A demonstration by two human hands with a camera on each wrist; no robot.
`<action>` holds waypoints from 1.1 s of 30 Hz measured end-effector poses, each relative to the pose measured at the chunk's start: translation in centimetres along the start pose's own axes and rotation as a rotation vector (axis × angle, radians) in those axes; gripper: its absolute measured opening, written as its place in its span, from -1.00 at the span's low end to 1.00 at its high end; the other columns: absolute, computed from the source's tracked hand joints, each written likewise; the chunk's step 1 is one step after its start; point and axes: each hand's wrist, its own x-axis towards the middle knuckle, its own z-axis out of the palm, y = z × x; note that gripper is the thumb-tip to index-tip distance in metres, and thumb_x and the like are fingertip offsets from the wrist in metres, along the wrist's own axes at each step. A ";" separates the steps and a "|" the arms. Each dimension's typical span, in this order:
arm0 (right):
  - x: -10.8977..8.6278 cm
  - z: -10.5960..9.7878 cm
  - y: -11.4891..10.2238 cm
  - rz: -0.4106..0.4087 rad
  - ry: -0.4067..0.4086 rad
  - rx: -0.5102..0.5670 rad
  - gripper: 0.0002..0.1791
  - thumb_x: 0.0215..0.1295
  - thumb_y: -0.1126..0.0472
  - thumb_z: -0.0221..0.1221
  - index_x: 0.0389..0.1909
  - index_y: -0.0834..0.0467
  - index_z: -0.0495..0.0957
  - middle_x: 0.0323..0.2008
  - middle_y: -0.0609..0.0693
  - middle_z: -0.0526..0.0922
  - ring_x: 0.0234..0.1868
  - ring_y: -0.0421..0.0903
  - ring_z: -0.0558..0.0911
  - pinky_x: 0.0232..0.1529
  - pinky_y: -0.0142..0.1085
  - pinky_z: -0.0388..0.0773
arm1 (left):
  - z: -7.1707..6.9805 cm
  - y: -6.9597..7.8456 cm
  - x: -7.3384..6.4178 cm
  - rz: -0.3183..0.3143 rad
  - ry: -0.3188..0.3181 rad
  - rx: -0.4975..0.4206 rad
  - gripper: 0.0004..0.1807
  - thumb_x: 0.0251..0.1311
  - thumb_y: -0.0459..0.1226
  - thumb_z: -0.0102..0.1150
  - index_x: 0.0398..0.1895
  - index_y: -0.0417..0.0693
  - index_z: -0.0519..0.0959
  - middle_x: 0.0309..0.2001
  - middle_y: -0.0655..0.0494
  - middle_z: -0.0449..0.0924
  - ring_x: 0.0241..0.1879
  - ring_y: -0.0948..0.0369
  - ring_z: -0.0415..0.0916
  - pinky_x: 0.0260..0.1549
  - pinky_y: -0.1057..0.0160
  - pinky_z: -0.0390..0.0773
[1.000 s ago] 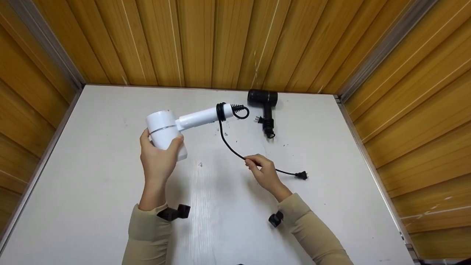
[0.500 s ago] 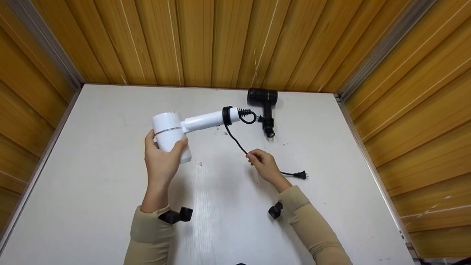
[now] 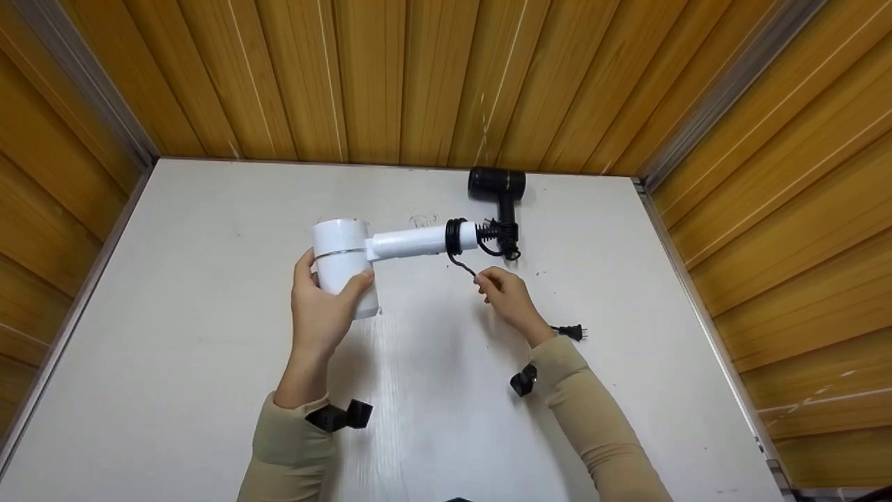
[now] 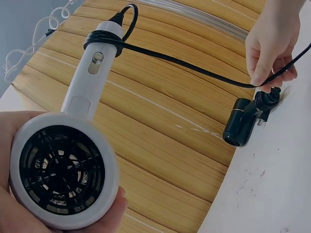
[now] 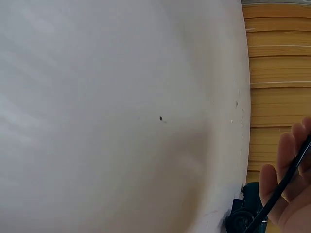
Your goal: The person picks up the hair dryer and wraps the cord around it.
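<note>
My left hand [image 3: 322,314] grips the barrel of a white hair dryer [image 3: 341,240], which is held above the table with its handle pointing right. In the left wrist view the dryer's round black grille [image 4: 61,170] faces the camera. Several turns of black power cord [image 3: 454,237] are wound round the handle near its end. My right hand [image 3: 512,300] pinches the cord [image 4: 194,69] a short way from the windings. Past that hand, the cord's plug [image 3: 573,332] shows by the right forearm. The right wrist view catches only part of the right hand [image 5: 291,179], with the cord crossing its fingers.
A black hair dryer [image 3: 496,184] with its cord wrapped round the handle lies at the back of the white table [image 3: 209,279]. Wood-patterned walls [image 3: 446,77] stand behind and at both sides. A pale coiled cable [image 4: 36,39] shows in the left wrist view.
The left hand has carried the white hair dryer right and slightly nearer. The right hand has moved up and a little right, and the cord between it and the windings is shorter.
</note>
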 end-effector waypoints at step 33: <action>4.3 -6.1 -4.7 -0.049 0.061 -0.184 -0.67 0.39 0.06 0.04 -0.33 0.28 0.55 -0.48 0.22 0.60 -0.55 -0.14 0.45 -0.50 -0.36 0.38 | 0.0 -0.2 -0.6 0.086 -0.144 0.095 -0.09 -0.06 -0.28 0.38 0.39 0.02 0.12 0.04 -0.11 0.44 -0.09 -0.03 0.48 -0.26 0.02 0.58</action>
